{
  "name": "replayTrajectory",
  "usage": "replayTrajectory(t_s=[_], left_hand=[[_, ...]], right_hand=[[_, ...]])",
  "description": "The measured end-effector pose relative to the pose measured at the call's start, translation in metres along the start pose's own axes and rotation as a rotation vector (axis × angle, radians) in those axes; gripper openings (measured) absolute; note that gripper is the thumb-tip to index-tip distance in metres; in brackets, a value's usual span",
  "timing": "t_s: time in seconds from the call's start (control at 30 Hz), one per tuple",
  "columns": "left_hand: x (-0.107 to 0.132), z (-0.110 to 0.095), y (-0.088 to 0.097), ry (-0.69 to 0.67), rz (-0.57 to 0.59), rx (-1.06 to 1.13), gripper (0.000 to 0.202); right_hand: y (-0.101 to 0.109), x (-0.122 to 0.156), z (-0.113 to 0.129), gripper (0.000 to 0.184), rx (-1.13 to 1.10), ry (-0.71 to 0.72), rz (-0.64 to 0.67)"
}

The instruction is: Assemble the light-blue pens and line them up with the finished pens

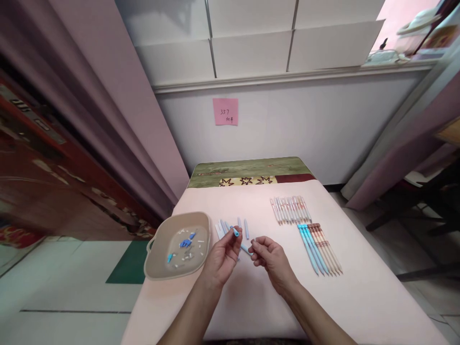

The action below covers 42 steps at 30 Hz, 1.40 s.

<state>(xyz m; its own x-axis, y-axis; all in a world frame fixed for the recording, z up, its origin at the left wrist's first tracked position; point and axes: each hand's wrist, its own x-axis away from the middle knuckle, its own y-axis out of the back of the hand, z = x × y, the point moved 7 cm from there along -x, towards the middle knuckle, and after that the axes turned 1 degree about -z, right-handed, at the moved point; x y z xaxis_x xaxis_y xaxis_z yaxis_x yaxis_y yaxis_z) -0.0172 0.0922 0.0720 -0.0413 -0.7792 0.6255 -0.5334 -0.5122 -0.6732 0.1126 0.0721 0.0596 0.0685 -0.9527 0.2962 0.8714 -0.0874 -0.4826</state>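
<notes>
My left hand (pixel 223 256) pinches a light blue pen barrel (pixel 235 232) by its upper end, held over the pale pink table (pixel 251 297). My right hand (pixel 270 256) is just to its right, fingers closed on the lower tip of what looks like the same pen (pixel 246 249). Several loose blue pen barrels (pixel 230 226) lie on the table right behind my hands. A beige tray (pixel 158 258) at the left holds small blue and white pen parts (pixel 185 244).
A row of white and red pens (pixel 290 209) lies at the right rear. Closer, a row of blue and brown-capped pens (pixel 319 249) lies side by side. A green patterned cloth (pixel 247 172) covers the table's far end. A pink note (pixel 225 111) hangs on the wall.
</notes>
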Motion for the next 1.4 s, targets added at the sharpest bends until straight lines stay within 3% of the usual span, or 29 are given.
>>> replayTrajectory(t_s=[0.2, 0.33, 0.5, 0.77, 0.97, 1.1, 1.4], left_hand=[[0.003, 0.006, -0.002, 0.03, 0.0, -0.004, 0.012], [0.002, 0.008, -0.004, 0.01, 0.026, -0.026, 0.011], [0.002, 0.007, -0.002, -0.041, 0.026, -0.057, 0.011], [0.004, 0.004, -0.002, -0.123, 0.099, -0.141, 0.009], [0.011, -0.002, -0.011, -0.215, 0.212, -0.245, 0.03], [0.017, -0.006, -0.013, -0.271, 0.202, -0.291, 0.037], [0.024, 0.001, -0.015, -0.248, 0.204, -0.26, 0.034]], right_hand=[[-0.014, 0.016, 0.036, 0.031, 0.302, 0.27, -0.006], [-0.024, 0.025, 0.057, 0.018, 0.464, 0.437, -0.033], [-0.031, 0.032, 0.067, 0.009, 0.687, 0.605, -0.055], [-0.035, 0.032, 0.063, 0.009, 0.768, 0.651, -0.041], [-0.039, 0.036, 0.066, 0.011, 0.902, 0.696, -0.052], [-0.036, 0.034, 0.064, 0.011, 0.874, 0.662, -0.035], [-0.029, 0.038, 0.062, 0.008, 0.857, 0.734, -0.053]])
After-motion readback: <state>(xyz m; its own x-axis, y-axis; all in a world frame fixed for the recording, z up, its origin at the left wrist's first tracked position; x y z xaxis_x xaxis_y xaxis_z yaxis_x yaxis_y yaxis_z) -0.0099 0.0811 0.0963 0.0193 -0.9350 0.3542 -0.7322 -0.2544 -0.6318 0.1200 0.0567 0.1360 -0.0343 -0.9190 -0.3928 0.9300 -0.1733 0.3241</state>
